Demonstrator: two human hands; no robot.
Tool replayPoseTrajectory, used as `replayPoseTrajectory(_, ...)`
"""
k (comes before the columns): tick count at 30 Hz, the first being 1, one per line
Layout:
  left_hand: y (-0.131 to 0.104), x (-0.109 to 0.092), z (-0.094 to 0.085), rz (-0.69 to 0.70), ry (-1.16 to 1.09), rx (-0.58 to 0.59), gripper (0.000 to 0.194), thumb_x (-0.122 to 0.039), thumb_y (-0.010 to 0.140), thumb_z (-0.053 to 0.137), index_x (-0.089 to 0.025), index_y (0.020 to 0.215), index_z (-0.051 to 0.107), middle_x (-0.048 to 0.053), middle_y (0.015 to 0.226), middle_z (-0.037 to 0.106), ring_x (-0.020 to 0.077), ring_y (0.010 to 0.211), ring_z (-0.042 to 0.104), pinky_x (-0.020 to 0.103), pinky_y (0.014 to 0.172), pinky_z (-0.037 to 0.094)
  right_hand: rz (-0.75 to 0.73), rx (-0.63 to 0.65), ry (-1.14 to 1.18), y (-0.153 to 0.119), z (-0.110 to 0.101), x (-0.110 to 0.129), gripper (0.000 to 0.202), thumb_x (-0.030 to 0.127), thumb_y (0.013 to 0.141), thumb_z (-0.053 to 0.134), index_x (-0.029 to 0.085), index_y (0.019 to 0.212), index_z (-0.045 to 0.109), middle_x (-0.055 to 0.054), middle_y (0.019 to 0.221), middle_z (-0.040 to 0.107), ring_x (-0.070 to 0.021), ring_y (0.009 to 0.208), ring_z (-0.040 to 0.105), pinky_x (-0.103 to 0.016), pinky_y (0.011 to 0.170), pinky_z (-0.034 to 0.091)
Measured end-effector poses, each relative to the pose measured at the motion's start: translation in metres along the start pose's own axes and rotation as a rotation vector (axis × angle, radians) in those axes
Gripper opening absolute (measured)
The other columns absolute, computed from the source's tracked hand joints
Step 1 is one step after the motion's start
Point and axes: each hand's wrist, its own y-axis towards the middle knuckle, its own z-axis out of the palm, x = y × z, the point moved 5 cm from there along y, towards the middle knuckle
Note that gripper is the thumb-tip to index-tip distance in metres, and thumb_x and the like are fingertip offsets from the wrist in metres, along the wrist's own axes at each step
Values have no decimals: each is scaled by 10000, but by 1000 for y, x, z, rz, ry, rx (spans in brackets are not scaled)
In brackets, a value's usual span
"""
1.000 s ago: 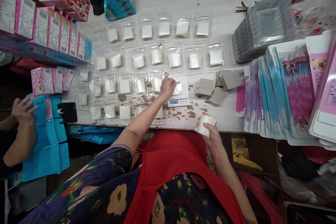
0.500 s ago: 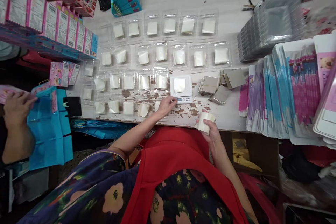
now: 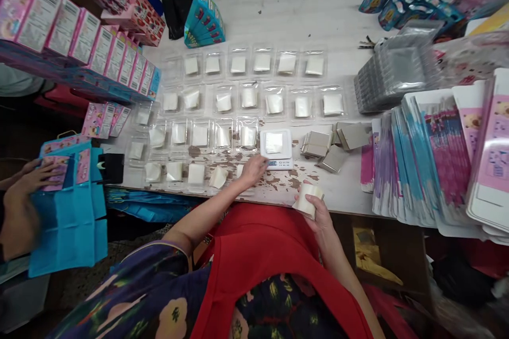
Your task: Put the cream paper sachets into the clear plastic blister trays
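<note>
A small white digital scale stands on the table with a stack of white sheets on its pan. My left hand is at its front left corner, fingers curled together near the lit display; nothing shows in them. Whether the fingertips touch the scale I cannot tell. Closer to the table's front edge, my right hand grips a thick stack of cream-white sheets, slightly bent, with the thumb across its top. Clear plastic trays holding similar white pieces stand in rows left of and behind the scale.
Grey square stacks lie right of the scale. Beyond them are nested clear trays and printed cards. Pink boxes line the left. At far left, another person's hand is over a blue sheet.
The view has tilted, so the table sits lower in it. My hands stay near the same places, the right still holding its stack. The other person's hand has moved onto the blue sheet.
</note>
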Motion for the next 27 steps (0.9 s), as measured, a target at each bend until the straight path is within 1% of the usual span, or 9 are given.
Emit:
replayPoseTrajectory(2,33,-8,-20,5,67,-88,328,-241,908,420,-180,1185,585,97,1170,577,238,1111,499,365,915,441,27,2,34,-2,-1,1,450,177,572,757,231,999,627,24,791,710,-147,607,658,-272,603,568)
replayPoseTrajectory(3,48,-13,-27,13,105,-94,363,-230,897,435,-177,1238,547,105,1208,545,250,1135,472,374,922,436,41,4,50,-2,-2,1,464,174,566,759,235,1005,625,28,798,711,-144,611,658,-267,603,566)
replayPoseTrajectory(6,84,-26,-37,28,225,-18,473,-191,833,517,-180,1304,478,114,1253,480,273,1167,421,388,946,416,37,-33,46,-4,-6,7,502,163,550,767,237,1024,619,37,778,708,-144,608,657,-254,572,560)
replayPoseTrajectory(9,101,-33,-38,16,313,93,454,-134,781,556,-188,1229,510,109,1246,461,275,1188,399,391,947,407,27,-83,44,-6,-9,12,479,165,537,766,221,991,627,41,736,699,-140,589,650,-243,568,559)
replayPoseTrajectory(12,109,-35,-36,1,357,152,384,-106,775,558,-182,1150,522,107,1231,475,271,1191,404,408,964,388,32,-85,55,-7,-8,13,424,192,551,761,205,954,630,34,748,702,-139,594,654,-264,625,573)
replayPoseTrajectory(14,113,-36,-36,2,389,168,398,-103,778,561,-180,1163,498,109,1230,494,271,1189,416,435,988,363,39,-88,65,-6,-8,13,410,198,559,758,203,949,630,31,755,704,-147,610,662,-277,639,578)
replayPoseTrajectory(18,119,-36,-32,8,449,227,410,-123,789,572,-168,1186,481,123,1228,527,279,1199,429,478,1019,322,30,-132,33,2,-10,16,445,179,533,765,211,955,630,32,744,699,-156,622,668,-240,551,561)
replayPoseTrajectory(23,113,-34,-29,65,446,228,185,-237,865,522,-160,1028,565,112,1207,525,264,1161,448,436,965,378,16,-110,-2,18,-7,21,536,183,510,785,213,1021,627,34,796,698,-137,634,662,-230,582,563)
replayPoseTrajectory(27,101,-34,-26,154,400,199,194,-252,920,432,-166,1062,533,96,1140,562,225,1073,487,372,888,421,37,-91,-49,24,-3,22,564,200,506,791,223,1044,622,33,800,694,-151,627,664,-231,525,544)
